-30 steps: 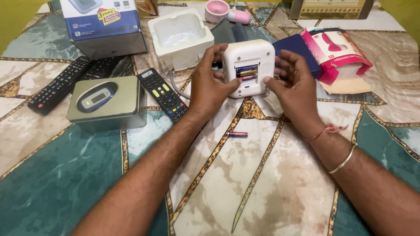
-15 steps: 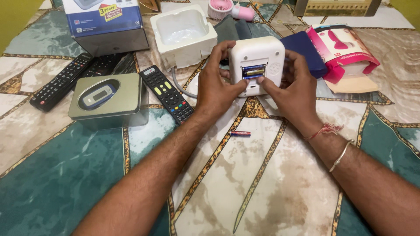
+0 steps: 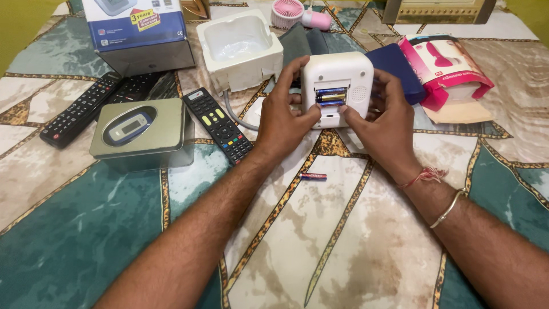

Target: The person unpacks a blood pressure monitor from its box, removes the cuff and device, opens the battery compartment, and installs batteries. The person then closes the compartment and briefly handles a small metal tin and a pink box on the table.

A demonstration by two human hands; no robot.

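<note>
Patterned bedsheet under everything; my left hand (image 3: pixel 281 117) and right hand (image 3: pixel 384 120) clasp the white device (image 3: pixel 337 86) upright, thumbs pressed below its open battery bay (image 3: pixel 330 96). Seating batteries, I judge; next I'd need the loose battery (image 3: pixel 312 177) lying nearby.

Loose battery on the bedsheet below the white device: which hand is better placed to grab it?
Probably the left hand: the red-and-blue loose battery lies below its wrist, while the right hand steadies the white square device from farther off.
</note>
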